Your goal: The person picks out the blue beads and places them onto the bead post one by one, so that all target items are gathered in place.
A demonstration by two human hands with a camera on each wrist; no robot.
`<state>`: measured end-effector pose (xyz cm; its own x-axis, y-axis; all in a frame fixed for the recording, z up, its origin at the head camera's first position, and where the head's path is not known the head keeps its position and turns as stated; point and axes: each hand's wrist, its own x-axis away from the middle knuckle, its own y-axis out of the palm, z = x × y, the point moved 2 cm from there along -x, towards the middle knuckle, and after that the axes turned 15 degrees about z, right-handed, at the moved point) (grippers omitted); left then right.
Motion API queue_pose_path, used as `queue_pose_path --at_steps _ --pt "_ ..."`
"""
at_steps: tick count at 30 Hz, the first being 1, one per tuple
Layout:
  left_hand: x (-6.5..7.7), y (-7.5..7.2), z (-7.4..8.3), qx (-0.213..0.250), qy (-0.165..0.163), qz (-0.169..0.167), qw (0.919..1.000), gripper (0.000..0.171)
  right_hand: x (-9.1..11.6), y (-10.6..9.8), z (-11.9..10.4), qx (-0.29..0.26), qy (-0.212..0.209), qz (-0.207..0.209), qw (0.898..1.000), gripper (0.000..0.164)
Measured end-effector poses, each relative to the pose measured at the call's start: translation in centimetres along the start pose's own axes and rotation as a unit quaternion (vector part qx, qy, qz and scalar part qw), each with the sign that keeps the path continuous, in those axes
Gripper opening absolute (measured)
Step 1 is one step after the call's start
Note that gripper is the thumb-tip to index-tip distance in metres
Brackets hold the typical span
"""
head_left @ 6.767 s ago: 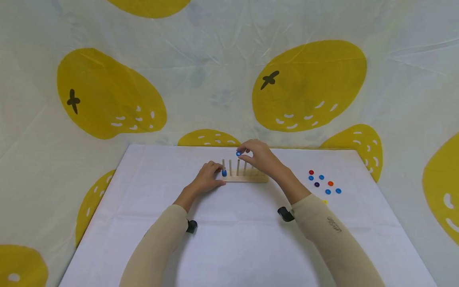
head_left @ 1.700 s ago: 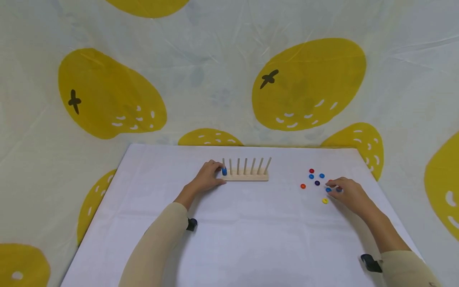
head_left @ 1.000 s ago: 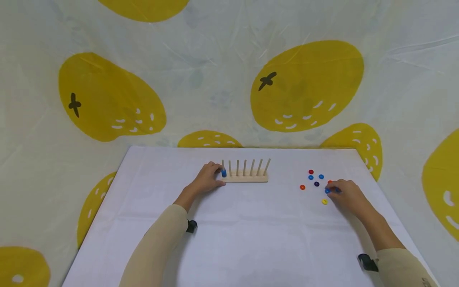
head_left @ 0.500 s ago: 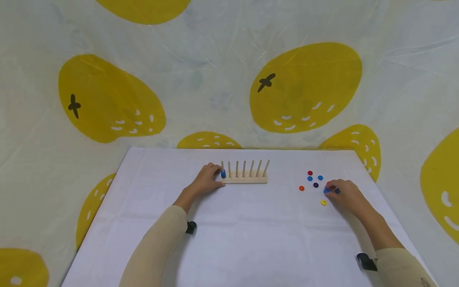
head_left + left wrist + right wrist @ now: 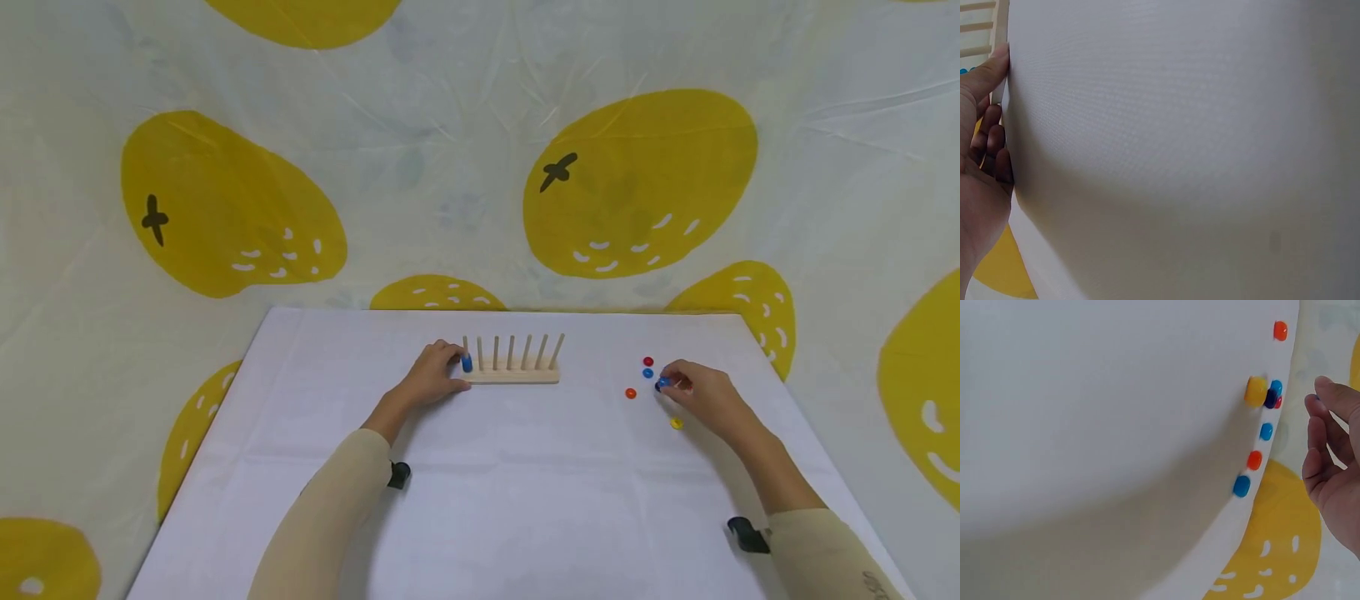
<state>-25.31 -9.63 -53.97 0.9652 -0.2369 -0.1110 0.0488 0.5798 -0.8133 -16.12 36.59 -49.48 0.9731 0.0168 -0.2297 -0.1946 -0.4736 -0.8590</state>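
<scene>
A wooden peg rack (image 5: 517, 377) with a row of upright pegs stands near the table's back edge. Blue rings (image 5: 467, 364) are stacked on its leftmost peg. My left hand (image 5: 431, 372) grips the rack's left end; in the left wrist view the thumb (image 5: 994, 65) lies along the wooden base. Off to the right, my right hand (image 5: 701, 396) pinches a blue ring (image 5: 664, 382) between thumb and fingertips, raised off the table. In the right wrist view, only a sliver of that ring shows between the fingertips (image 5: 1324, 383).
Loose rings lie around my right hand: red (image 5: 648, 361), blue (image 5: 648, 373), orange (image 5: 631, 393), yellow (image 5: 677, 423) and dark purple (image 5: 1270, 399). Another orange ring (image 5: 1254, 460) and more blue ones sit behind the hand. A white cloth covers the table (image 5: 480, 517); a patterned curtain hangs behind.
My right hand earlier held a blue ring over the rack, then returned to the loose rings. It has now lifted another blue ring and moved slightly left. The left hand stays put.
</scene>
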Motion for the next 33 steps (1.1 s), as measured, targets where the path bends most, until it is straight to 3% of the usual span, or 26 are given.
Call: queue_pose_path --at_steps 10,19,29,33 --pt "0.1 -0.3 0.2 -0.006 -0.004 -0.006 1.0 0.06 -2.1 0.6 -3.9 -0.025 -0.066 0.028 0.997 0.024" --pt "0.0 0.0 -0.5 0.016 0.013 0.005 0.9998 0.059 -3.9 1.2 -7.5 -0.056 -0.086 0.044 0.994 0.023" --pt "-0.2 0.3 -0.9 0.025 0.013 0.009 0.9996 0.059 -6.6 1.4 -12.3 -0.098 -0.143 0.077 0.982 0.02" --pt "-0.3 0.4 -0.9 0.022 0.003 0.005 0.9997 0.06 -7.6 1.8 -14.5 -0.122 -0.169 0.072 0.975 0.019"
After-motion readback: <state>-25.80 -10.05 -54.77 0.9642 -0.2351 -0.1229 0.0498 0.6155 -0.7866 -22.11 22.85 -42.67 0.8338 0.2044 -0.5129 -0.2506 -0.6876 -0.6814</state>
